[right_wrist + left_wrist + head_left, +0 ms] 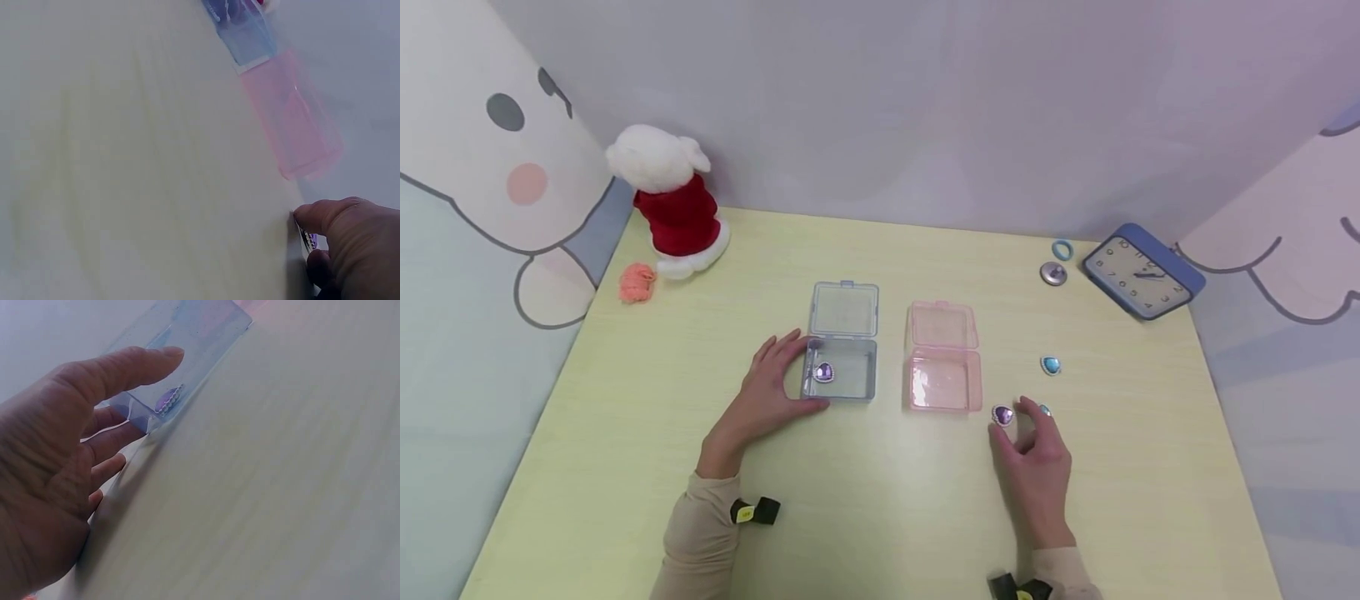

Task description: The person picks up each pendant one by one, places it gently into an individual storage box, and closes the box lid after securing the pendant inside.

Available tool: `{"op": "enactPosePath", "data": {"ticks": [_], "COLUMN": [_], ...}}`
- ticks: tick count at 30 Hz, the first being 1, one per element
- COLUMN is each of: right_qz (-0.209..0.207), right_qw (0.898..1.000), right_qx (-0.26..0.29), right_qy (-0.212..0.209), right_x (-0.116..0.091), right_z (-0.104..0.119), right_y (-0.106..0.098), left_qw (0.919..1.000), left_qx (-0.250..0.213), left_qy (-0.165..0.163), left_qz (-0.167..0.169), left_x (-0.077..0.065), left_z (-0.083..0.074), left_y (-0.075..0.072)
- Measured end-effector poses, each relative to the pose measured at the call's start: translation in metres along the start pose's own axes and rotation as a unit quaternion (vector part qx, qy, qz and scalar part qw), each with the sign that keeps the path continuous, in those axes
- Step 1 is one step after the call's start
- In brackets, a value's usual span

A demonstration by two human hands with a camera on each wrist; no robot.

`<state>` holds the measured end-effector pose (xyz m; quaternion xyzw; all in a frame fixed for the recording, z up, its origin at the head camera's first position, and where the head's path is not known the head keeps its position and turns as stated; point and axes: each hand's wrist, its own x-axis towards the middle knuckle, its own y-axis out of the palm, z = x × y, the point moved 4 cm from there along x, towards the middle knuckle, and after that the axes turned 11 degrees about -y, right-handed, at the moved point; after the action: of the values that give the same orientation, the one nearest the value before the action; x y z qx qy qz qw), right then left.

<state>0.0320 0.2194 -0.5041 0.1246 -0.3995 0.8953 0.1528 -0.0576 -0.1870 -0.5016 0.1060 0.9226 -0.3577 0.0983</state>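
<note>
My left hand (767,387) holds the clear blue plastic box (853,392) at its left side, thumb along the front wall and fingers behind. The box's lid stands open, and a purple heart-shaped gem with a beaded silver rim (823,372) lies inside at the left; it shows through the wall in the left wrist view (167,400). At the table, my right hand (1041,467) pinches a second purple gem (1002,415) between thumb and fingertips. An open pink box (945,407) stands between the hands. One blue gem (1045,410) is partly hidden behind the right fingers.
Another blue gem (1050,365) lies beyond the right hand. Farther back are a round silver piece (1053,273), a blue ring (1062,250) and a blue clock (1142,275). A plush toy in red (677,217) and a coral yarn bundle (637,283) are at back left.
</note>
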Motion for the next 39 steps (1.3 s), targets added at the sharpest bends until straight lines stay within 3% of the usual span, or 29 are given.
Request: {"op": "enactPosePath", "data": {"ticks": [10,39], "right_qz": [-0.017,-0.029], "right_qw": [0.999,0.998], "right_qx": [-0.005,0.048], "right_qy": [-0.033,-0.016], "right_x": [0.0,0.037], "right_z": [0.001,0.005], "right_y": [0.005,0.019], "left_qw": [1.0,0.9999], "left_qx": [0.003,-0.006], "left_qy": [-0.001,0.011], "left_qz": [-0.003,-0.005], "left_x": [0.001,0.002], "left_z": [0.003,0.004], "left_y": [-0.001,0.002]}}
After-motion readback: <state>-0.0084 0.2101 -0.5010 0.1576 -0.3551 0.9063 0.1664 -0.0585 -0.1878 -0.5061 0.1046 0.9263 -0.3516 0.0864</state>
